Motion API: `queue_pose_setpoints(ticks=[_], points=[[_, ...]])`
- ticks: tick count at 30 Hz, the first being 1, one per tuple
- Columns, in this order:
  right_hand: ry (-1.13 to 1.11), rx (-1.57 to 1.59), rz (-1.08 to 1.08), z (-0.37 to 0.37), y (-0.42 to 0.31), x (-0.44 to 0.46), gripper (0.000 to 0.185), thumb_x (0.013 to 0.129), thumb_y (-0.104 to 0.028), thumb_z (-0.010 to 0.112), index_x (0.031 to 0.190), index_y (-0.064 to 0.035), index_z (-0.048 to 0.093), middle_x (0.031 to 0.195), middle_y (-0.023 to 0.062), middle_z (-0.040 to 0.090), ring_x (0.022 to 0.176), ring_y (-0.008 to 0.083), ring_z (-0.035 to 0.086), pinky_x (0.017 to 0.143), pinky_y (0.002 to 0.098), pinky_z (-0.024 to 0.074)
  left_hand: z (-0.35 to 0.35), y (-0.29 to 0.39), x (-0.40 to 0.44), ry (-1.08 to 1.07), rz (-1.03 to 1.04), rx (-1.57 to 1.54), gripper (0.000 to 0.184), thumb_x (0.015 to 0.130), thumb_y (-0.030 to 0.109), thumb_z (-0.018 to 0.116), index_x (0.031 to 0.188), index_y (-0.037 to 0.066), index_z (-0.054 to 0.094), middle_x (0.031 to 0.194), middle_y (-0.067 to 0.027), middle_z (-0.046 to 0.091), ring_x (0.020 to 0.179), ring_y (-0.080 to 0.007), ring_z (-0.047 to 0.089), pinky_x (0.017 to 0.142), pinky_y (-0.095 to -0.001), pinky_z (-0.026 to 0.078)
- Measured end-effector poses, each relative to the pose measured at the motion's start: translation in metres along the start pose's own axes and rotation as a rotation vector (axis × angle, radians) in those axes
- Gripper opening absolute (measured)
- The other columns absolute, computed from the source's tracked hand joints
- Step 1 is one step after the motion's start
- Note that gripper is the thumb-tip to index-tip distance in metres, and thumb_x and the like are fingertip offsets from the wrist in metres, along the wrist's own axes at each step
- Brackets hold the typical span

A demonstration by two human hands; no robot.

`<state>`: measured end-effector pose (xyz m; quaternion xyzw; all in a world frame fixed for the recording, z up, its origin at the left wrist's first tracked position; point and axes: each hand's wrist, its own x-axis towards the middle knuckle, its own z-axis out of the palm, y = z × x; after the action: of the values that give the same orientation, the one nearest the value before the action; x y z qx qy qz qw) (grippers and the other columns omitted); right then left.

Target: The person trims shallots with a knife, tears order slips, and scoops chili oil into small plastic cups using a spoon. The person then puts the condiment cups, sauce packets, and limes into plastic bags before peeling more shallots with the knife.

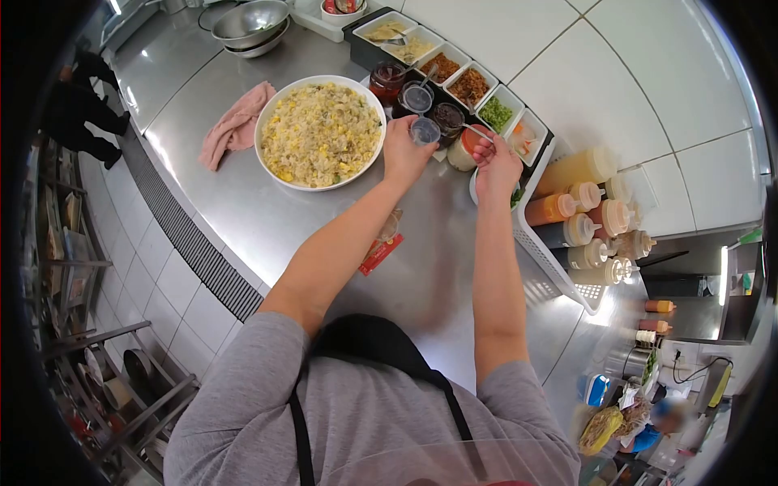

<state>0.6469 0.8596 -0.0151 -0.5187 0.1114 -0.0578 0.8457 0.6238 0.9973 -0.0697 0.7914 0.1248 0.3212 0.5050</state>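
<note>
— Step in hand?
— Likely spooning, over the counter (425, 300), between the rice (320, 130) and the crate (545, 263).
— Grips?
— Both closed, right hand (498, 168) and left hand (408, 152), by the dark jar (447, 116): a right pinch on the spoon (480, 133), tip perhaps inside, and a left clamp on the clear cup (425, 131), just left of the jar.
— Next?
— Probably calls for a level spoon and a steady cup.
— Room?
— Mostly open on the near side; tight ahead at the jar, and rightward at the crate's edge.
</note>
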Motion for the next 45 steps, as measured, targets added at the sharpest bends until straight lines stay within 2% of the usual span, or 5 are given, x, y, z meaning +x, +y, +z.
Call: queue_pose_setpoints(ticks=[17,33,39,42,45], points=[[-0.349,-0.933,-0.744,0.02,-0.003,-0.029,0.014,0.082,-0.011,0.054,0.082,0.0011,0.061,0.061,0.0111,0.059,0.051,0.0161,0.059,0.05,0.0272,0.0456,-0.001,0.007,-0.001,-0.046,-0.067,-0.009,0.054,0.053,0.014,0.078,0.101,0.001,0.055,0.091,-0.0103,0.054,0.077,-0.0208,0.055,0.07,-0.0306,0.046],[-0.122,0.009,0.078,0.0,-0.036,-0.004,0.015,0.084,-0.01,0.05,0.086,0.0032,0.057,0.064,0.0064,0.056,0.049,0.0115,0.052,0.043,0.0221,0.0418,-0.025,-0.004,-0.009,-0.137,-0.028,0.009,0.053,0.059,0.018,0.074,0.104,0.0,0.055,0.095,-0.0128,0.059,0.089,-0.0235,0.058,0.078,-0.0318,0.046],[-0.104,-0.414,-0.181,0.017,-0.036,0.015,0.018,0.084,-0.014,0.049,0.085,0.0008,0.059,0.063,0.0092,0.059,0.052,0.0178,0.057,0.046,0.0283,0.0446,-0.081,0.033,-0.051,-0.602,-0.024,0.038,0.05,0.058,0.019,0.073,0.102,0.001,0.057,0.097,-0.0144,0.057,0.089,-0.0269,0.057,0.079,-0.0341,0.045],[-0.214,-1.162,-0.979,0.023,-0.012,0.027,0.021,0.081,-0.019,0.051,0.081,-0.0012,0.061,0.065,0.0151,0.06,0.057,0.0314,0.058,0.057,0.0372,0.0462,-0.085,0.045,-0.081,-0.794,0.318,0.182,0.053,0.055,0.022,0.076,0.102,0.008,0.058,0.096,-0.0128,0.052,0.094,-0.0299,0.048,0.083,-0.037,0.041],[-0.265,-1.255,-1.129,0.028,0.003,0.031,0.021,0.082,-0.018,0.051,0.082,0.0008,0.061,0.063,0.0133,0.06,0.052,0.026,0.059,0.053,0.0343,0.047,-0.086,0.032,-0.099,-0.834,0.471,0.326,0.054,0.054,0.023,0.076,0.102,0.008,0.058,0.099,-0.0125,0.051,0.096,-0.0295,0.047,0.082,-0.037,0.041]])
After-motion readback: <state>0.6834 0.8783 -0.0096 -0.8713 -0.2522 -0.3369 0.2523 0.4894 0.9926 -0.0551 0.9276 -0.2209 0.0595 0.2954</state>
